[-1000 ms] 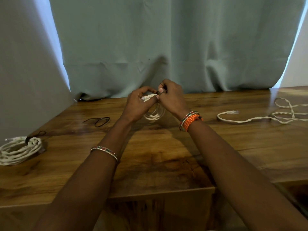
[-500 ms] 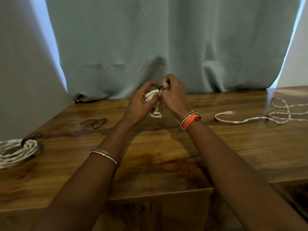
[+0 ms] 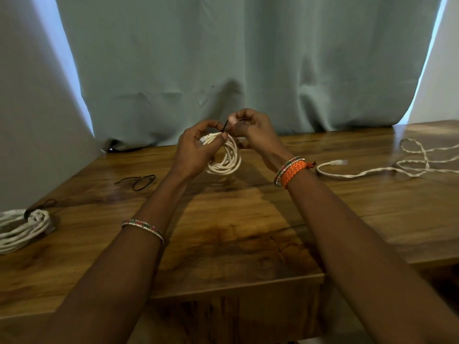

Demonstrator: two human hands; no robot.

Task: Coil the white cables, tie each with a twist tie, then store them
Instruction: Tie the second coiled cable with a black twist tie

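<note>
A small coiled white cable [image 3: 227, 160] hangs above the wooden table [image 3: 248, 232] at the centre back. My left hand [image 3: 196, 150] grips the top of this coil between thumb and fingers. My right hand [image 3: 253, 130] pinches a thin black twist tie [image 3: 225, 125] that sticks up at the top of the coil. A tied white coil [image 3: 22, 228] with a black tie lies at the far left edge. An uncoiled white cable [image 3: 387, 167] with a plug end trails across the right of the table.
A loose black twist tie [image 3: 140, 181] lies on the table left of my left wrist. A grey-green curtain [image 3: 236, 65] hangs close behind the table. The table's front edge has a step near the middle.
Both hands have lifted the coil slightly, and it now hangs more in view below my left hand. The black tie now shows between my fingertips.
</note>
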